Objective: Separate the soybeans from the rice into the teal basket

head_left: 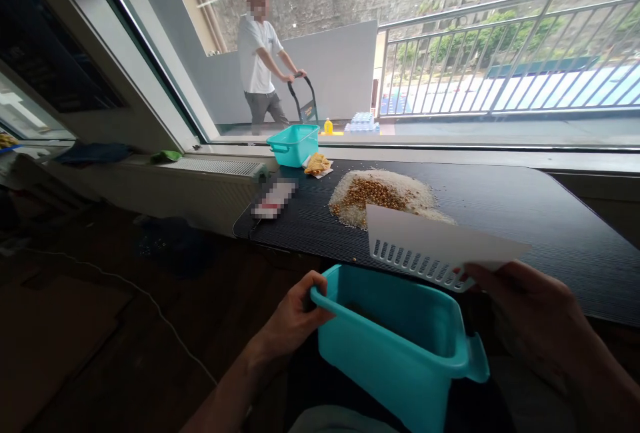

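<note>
The pile (pixel 383 194) lies on the bench (pixel 545 210), ahead and to the left of the fingers of the right hand (pixel 533 293). These fingers grip a white plate (pixel 440 243) near its right-hand end. The plate's long axis runs across the front of the person, roughly along the near edge of the bench; its free end points left and overlaps the near margin of the pile in view. Contact there cannot be confirmed. The slotted edge faces the bin (pixel 383 360).

The fingers of the left hand (pixel 300 310) are clamped over the rim at the bin's left end. The bin is off the bench, just on the person's side of its edge, with its long axis roughly parallel to that edge. Through the plate, the right hand has the closer reach to the pile; which bare fingers are nearer cannot be told.

Appearance: the pile is low and spread, with brown beans (pixel 373 192) concentrated on white grain (pixel 410 186). The plate is flat and thin. The bin is teal, deep and open-topped; its contents are too dark to identify.
</note>
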`<state>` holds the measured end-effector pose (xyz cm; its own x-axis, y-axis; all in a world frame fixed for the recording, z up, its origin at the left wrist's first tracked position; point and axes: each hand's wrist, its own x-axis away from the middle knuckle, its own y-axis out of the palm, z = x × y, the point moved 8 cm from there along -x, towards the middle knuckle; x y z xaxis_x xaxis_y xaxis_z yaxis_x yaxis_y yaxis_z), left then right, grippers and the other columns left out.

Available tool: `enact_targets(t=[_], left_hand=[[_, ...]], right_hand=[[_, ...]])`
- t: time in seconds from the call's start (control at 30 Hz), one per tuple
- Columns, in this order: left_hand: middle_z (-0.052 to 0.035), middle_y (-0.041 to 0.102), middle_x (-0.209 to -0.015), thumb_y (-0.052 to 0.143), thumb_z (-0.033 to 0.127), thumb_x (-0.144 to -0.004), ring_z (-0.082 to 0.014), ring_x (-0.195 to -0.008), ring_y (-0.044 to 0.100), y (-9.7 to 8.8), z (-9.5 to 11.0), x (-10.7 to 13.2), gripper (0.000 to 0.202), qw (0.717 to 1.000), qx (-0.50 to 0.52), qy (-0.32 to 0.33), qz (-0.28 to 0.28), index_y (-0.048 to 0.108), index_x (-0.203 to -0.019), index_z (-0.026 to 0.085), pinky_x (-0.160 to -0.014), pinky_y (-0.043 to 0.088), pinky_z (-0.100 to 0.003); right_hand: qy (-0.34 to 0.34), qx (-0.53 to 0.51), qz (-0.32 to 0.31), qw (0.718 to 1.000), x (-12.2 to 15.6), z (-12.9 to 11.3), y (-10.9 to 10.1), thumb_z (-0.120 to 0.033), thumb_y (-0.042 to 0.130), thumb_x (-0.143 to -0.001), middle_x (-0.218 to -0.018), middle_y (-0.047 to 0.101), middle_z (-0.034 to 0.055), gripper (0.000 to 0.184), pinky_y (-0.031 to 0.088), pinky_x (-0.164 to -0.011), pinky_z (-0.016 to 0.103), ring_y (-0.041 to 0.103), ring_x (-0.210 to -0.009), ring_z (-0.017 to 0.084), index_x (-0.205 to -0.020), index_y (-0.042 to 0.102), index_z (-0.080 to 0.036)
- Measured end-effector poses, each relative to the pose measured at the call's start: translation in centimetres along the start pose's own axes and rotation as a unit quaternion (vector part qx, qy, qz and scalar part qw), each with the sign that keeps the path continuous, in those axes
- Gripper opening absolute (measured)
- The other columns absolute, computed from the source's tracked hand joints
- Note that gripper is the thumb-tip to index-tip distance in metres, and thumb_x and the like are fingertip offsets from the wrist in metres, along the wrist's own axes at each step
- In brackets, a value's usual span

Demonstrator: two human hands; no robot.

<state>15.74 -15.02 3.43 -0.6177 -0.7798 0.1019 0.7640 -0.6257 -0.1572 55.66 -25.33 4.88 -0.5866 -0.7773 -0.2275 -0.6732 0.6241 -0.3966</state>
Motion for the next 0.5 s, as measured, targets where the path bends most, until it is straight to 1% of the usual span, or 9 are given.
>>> enact_targets(t=[0.07, 0.13, 0.2, 0.27, 0.33, 0.37, 0.4, 0.43, 0.5], left_hand=[[0.009, 0.047, -0.087, 0.096, 0.096, -0.098, -0.0178, -0.08, 0.043, -0.2, 0.0, 0.0, 0.077, 1.0, -0.008, 0.002, -0.002, 0.059, -0.097, 0.028, -0.076, 0.046, -0.03], [0.0088, 0.048, -0.088, 0.095, 0.097, -0.099, -0.018, -0.081, 0.043, -0.8, -0.1, 0.2, 0.077, 1.0, -0.015, 0.0, 0.0, 0.06, -0.098, 0.028, -0.076, 0.046, -0.03], [0.0084, 0.049, -0.09, 0.094, 0.098, -0.099, -0.0179, -0.081, 0.043, -1.7, -0.3, 0.6, 0.077, 1.0, -0.023, -0.005, 0.007, 0.062, -0.1, 0.028, -0.075, 0.046, -0.029], [0.0083, 0.05, -0.091, 0.094, 0.098, -0.098, -0.0177, -0.08, 0.043, -2.6, -0.4, 1.0, 0.076, 0.999, -0.032, -0.01, 0.016, 0.063, -0.102, 0.028, -0.073, 0.045, -0.028], [0.0082, 0.05, -0.091, 0.096, 0.093, -0.1, -0.018, -0.081, 0.044, -3.4, -0.5, 1.3, 0.073, 0.999, -0.039, -0.009, 0.028, 0.064, -0.103, 0.028, -0.073, 0.046, -0.028], [0.0079, 0.051, -0.091, 0.097, 0.089, -0.101, -0.0183, -0.081, 0.046, -3.6, -0.5, 1.4, 0.07, 0.999, -0.039, -0.005, 0.033, 0.065, -0.103, 0.028, -0.074, 0.047, -0.028], [0.0074, 0.053, -0.092, 0.098, 0.085, -0.102, -0.0187, -0.083, 0.048, -3.8, -0.5, 1.5, 0.066, 0.999, -0.038, 0.0, 0.036, 0.065, -0.103, 0.027, -0.076, 0.048, -0.029], [0.0069, 0.054, -0.093, 0.098, 0.08, -0.103, -0.0191, -0.084, 0.049, -3.8, -0.5, 1.6, 0.062, 0.999, -0.035, 0.004, 0.038, 0.065, -0.103, 0.027, -0.077, 0.05, -0.029], [0.0063, 0.055, -0.093, 0.097, 0.072, -0.104, -0.0197, -0.084, 0.051, -3.3, -0.6, 1.6, 0.055, 0.999, -0.031, 0.004, 0.037, 0.065, -0.102, 0.027, -0.077, 0.05, -0.029]], right_hand=[[0.014, 0.001, -0.02, 1.0, -1.1, -0.3, 0.4, -0.096, 0.099, -0.072, -0.083, 0.093, 0.0095, 0.066, 0.08, -0.076, 0.051, 0.091, -0.079, 0.038, -0.085, 0.093, -0.032], [0.005, -0.007, -0.033, 0.999, -2.2, -1.0, 1.3, -0.097, 0.098, -0.072, -0.077, 0.089, 0.0067, 0.065, 0.077, -0.071, 0.048, 0.088, -0.075, 0.035, -0.081, 0.09, -0.033], [-0.022, -0.027, -0.076, 0.996, -3.0, -2.1, 3.4, -0.096, 0.097, -0.074, -0.077, 0.088, 0.005, 0.066, 0.074, -0.072, 0.045, 0.086, -0.075, 0.031, -0.082, 0.09, -0.031], [-0.042, -0.034, -0.114, 0.992, -3.2, -3.4, 5.9, -0.097, 0.095, -0.078, -0.075, 0.086, 0.0054, 0.068, 0.071, -0.069, 0.041, 0.084, -0.074, 0.029, -0.08, 0.089, -0.029], [-0.049, -0.036, -0.156, 0.986, -3.0, -4.7, 7.9, -0.095, 0.095, -0.081, -0.078, 0.089, 0.0061, 0.067, 0.069, -0.068, 0.04, 0.084, -0.076, 0.029, -0.083, 0.091, -0.028], [-0.05, -0.039, -0.175, 0.983, -2.8, -5.3, 8.5, -0.094, 0.095, -0.08, -0.081, 0.09, 0.0065, 0.066, 0.071, -0.07, 0.041, 0.085, -0.077, 0.03, -0.085, 0.092, -0.028], [-0.049, -0.045, -0.185, 0.98, -2.6, -5.8, 8.7, -0.093, 0.096, -0.079, -0.083, 0.091, 0.0066, 0.065, 0.072, -0.072, 0.042, 0.086, -0.078, 0.031, -0.087, 0.093, -0.028], [-0.048, -0.051, -0.183, 0.981, -2.6, -6.1, 8.4, -0.092, 0.096, -0.078, -0.083, 0.092, 0.0066, 0.064, 0.074, -0.075, 0.044, 0.086, -0.079, 0.031, -0.087, 0.093, -0.029], [-0.043, -0.051, -0.138, 0.988, -3.0, -6.1, 6.3, -0.09, 0.096, -0.076, -0.082, 0.09, 0.0061, 0.059, 0.074, -0.077, 0.044, 0.085, -0.078, 0.031, -0.084, 0.092, -0.031]])
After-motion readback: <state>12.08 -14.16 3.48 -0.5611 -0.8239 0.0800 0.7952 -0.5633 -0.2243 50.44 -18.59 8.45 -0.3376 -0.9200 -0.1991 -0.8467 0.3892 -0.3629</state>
